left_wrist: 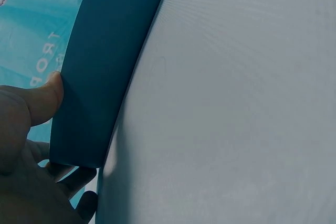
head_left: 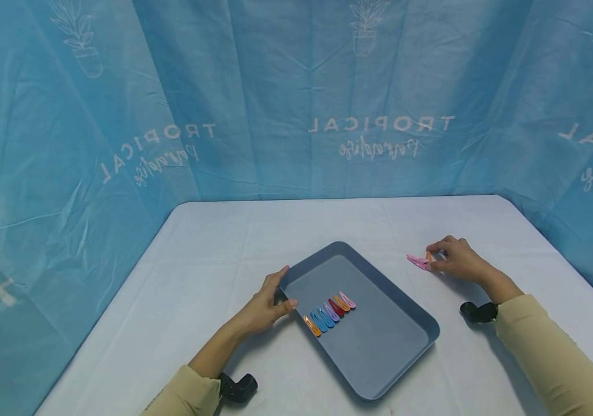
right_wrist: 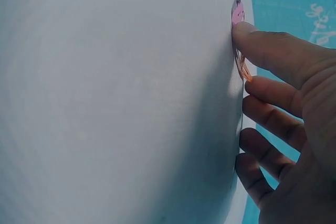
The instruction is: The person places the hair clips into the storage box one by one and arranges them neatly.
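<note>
A grey tray [head_left: 379, 300] lies at a slant on the white table. Inside, near its left side, several snap hair clips [head_left: 329, 312] form a slanting row of orange, blue, purple, red and pink. My left hand [head_left: 267, 303] grips the tray's left rim; the left wrist view shows the thumb and fingers around the tray's wall [left_wrist: 105, 77]. Right of the tray, my right hand [head_left: 457, 260] pinches an orange hair clip [head_left: 428, 256] between thumb and fingers. Pink hair clips [head_left: 417, 262] lie against its fingertips; the right wrist view shows a pink clip [right_wrist: 238, 13] beyond the thumb.
A white cloth covers the table [head_left: 223, 242]. Blue printed curtains [head_left: 275, 104] hang behind it and along both sides. Each wrist carries a black camera mount, one at the left sleeve [head_left: 187, 393] and one at the right sleeve [head_left: 545, 341].
</note>
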The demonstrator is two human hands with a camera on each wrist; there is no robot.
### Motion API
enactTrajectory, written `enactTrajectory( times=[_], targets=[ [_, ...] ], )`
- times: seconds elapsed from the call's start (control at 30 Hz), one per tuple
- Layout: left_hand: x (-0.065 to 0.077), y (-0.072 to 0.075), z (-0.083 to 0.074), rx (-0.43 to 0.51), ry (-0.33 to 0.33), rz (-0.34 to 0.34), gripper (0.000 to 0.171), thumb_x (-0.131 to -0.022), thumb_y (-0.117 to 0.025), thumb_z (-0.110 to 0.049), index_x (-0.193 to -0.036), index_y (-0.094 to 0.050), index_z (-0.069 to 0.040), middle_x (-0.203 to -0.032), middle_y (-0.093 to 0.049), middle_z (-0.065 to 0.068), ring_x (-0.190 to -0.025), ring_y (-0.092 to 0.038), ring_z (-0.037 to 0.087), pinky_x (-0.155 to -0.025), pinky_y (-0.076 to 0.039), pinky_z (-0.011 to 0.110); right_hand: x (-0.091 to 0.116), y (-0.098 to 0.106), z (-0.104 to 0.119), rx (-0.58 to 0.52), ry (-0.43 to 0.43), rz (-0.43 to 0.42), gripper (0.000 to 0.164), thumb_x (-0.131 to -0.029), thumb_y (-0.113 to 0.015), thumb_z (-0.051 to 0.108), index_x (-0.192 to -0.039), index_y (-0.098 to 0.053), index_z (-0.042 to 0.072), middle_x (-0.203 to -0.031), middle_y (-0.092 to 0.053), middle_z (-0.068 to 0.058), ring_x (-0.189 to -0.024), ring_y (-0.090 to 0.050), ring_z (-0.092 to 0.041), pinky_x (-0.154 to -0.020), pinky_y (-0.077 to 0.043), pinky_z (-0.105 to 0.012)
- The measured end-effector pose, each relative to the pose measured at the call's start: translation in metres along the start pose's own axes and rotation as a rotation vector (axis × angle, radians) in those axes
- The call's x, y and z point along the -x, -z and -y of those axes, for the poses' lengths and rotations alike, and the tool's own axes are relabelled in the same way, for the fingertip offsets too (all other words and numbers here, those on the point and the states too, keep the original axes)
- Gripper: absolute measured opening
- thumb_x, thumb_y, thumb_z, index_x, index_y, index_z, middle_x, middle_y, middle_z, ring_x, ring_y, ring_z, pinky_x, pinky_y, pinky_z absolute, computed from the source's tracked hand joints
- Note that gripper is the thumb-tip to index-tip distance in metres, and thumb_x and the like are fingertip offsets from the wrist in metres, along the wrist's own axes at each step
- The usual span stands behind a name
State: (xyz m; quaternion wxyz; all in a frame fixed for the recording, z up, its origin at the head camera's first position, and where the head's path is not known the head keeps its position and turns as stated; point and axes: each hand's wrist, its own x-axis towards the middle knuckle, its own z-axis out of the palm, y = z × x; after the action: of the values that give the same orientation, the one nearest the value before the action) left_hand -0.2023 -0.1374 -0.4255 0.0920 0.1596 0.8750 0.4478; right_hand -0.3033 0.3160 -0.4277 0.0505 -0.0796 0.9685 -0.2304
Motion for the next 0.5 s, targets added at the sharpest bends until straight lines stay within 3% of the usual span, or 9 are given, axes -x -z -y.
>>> enactTrajectory(
  times=[0.5],
  targets=[
    [0.0000,-0.0002,0.0002,-0.008,0.011,-0.002,0.077,-0.091,-0.062,-0.030,-0.153,-0.016,-0.017,-0.154,-0.021,0.016,-0.141,-0.020,0.045,-0.104,-0.024,0.068,0.0041,0.0065,0.0018,0.003,0.030,0.017,0.053,-0.079,-0.071,0.025,-0.123,-0.059,-0.003,-0.115,-0.055,-0.022,-0.101,-0.047,-0.033,-0.078,-0.047,-0.041]
  ],
)
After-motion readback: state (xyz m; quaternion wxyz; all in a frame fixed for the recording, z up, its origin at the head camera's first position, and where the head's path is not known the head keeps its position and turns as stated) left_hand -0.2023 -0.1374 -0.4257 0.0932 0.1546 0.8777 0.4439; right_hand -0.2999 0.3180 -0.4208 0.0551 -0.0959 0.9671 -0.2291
